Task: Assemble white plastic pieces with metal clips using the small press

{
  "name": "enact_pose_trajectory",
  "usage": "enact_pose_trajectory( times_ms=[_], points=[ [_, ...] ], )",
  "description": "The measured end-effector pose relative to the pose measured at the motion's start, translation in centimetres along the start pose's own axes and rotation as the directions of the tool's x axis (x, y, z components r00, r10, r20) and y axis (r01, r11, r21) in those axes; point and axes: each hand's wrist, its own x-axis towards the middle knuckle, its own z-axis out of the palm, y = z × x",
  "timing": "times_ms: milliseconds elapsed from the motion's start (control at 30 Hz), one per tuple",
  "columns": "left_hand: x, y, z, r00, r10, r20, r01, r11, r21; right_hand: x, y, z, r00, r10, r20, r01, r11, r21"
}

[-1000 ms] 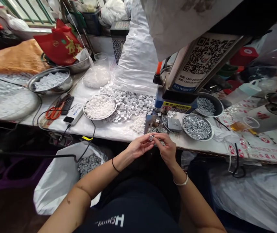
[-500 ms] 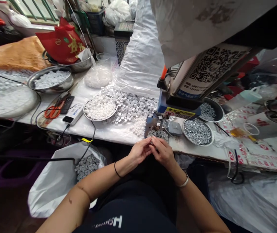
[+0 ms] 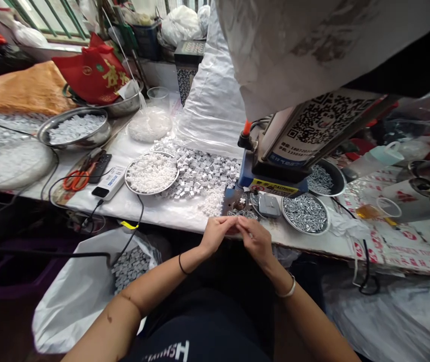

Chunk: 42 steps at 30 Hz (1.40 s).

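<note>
My left hand (image 3: 217,235) and my right hand (image 3: 255,238) meet fingertip to fingertip at the table's front edge. Both are pinched closed, and whatever they hold is too small or too hidden to make out. Just beyond the fingertips lies a heap of small metal pins (image 3: 242,213) on the base of a blue press (image 3: 271,181). A grey square block (image 3: 269,206) sits on that base to the right. Tiny white plastic pieces (image 3: 211,202) are piled left of it, with grey-white square parts (image 3: 203,173) spread behind.
A bowl of white pieces (image 3: 152,173) stands left, a bowl of metal pins (image 3: 305,213) right. Orange-handled scissors (image 3: 80,178), a remote (image 3: 100,168) and a white power bank (image 3: 109,183) lie farther left. Below hangs an open white sack (image 3: 71,286) of grey parts. Cables cross the left side.
My fingertips have drawn closer together, and the left fingers, partly spread before, are now bunched. The whole view has shifted slightly.
</note>
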Motion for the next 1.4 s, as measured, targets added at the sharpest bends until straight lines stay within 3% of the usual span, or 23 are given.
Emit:
enact_pose_trajectory(
  times_ms=[100,200,367,633,733,833,933,1100,1233,1333,1400],
  points=[
    [2.3,1.2,-0.6,0.956,0.294,0.018,-0.285,0.905,0.316,2.3,0.9,-1.1,0.957,0.26,-0.126,-0.246,0.962,0.114],
    [4.7,2.0,-0.8,0.883,0.457,0.102,-0.454,0.782,0.426,4.7,2.1,-1.4,0.921,0.374,-0.112,-0.337,0.907,0.253],
    [6.9,1.7,-0.3,0.894,0.389,0.224,-0.443,0.845,0.3,6.5,2.9,-0.6,0.914,0.403,-0.039,-0.382,0.891,0.246],
    [7.8,0.8,-0.3,0.922,0.309,0.233,-0.341,0.933,0.115,6.6,3.6,-0.4,0.928,0.373,0.017,-0.37,0.913,0.171],
    [7.8,0.8,-0.4,0.922,0.313,0.227,-0.346,0.93,0.122,6.8,3.4,-0.8,0.96,0.276,0.049,-0.279,0.956,0.094],
    [7.9,1.3,-0.5,0.916,0.327,0.232,-0.369,0.914,0.17,7.0,2.9,-1.3,0.992,0.109,0.065,-0.107,0.994,-0.035],
    [8.3,1.9,-0.6,0.904,0.341,0.257,-0.404,0.88,0.252,7.2,2.3,-1.7,0.994,0.004,0.11,0.01,0.992,-0.128],
    [9.4,2.5,-1.1,0.884,0.312,0.348,-0.44,0.808,0.393,6.8,2.0,-1.8,0.991,-0.014,0.133,0.037,0.984,-0.172],
    [9.6,2.8,-1.3,0.876,0.276,0.396,-0.429,0.82,0.379,6.4,2.3,-1.8,0.99,-0.031,0.14,0.049,0.991,-0.123],
    [9.5,3.0,-1.3,0.878,0.248,0.409,-0.408,0.833,0.372,6.0,2.9,-2.1,0.99,0.028,0.141,-0.011,0.993,-0.117],
    [9.5,3.0,-1.3,0.885,0.234,0.402,-0.393,0.839,0.376,5.1,3.8,-2.5,0.994,0.094,0.06,-0.081,0.979,-0.187]
  ],
)
